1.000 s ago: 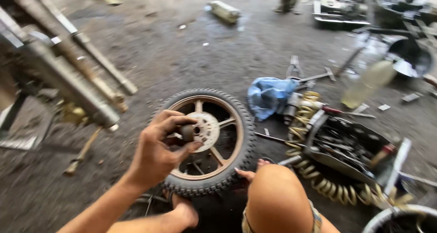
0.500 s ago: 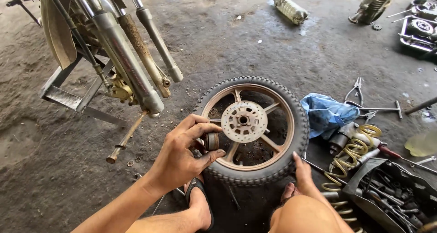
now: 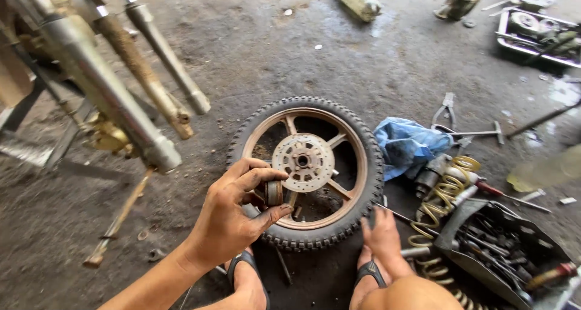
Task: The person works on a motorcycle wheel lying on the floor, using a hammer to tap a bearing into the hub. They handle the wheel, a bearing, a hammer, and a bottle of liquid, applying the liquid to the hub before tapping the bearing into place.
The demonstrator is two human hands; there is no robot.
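At far left stands a motorcycle frame (image 3: 115,98). The left hand (image 3: 233,216) pinches a small round metal bearing (image 3: 274,192) between thumb and fingers (its axis roughly level), just left of the brake disc (image 3: 302,162) on the wheel (image 3: 305,171), which lies flat on the dirty concrete floor (image 3: 254,49). No right hand shows. A blue rag (image 3: 407,144) and scattered tools (image 3: 502,249) lie to the right.

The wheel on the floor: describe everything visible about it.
The wheel lies flat on the grimy concrete floor. A black knobby tyre rings a rust-brown spoked rim, with a perforated metal brake disc at the hub. It looks worn and dusty. The left hand holds a small round metal part above its near-left rim; sandalled feet sit at its near edge.
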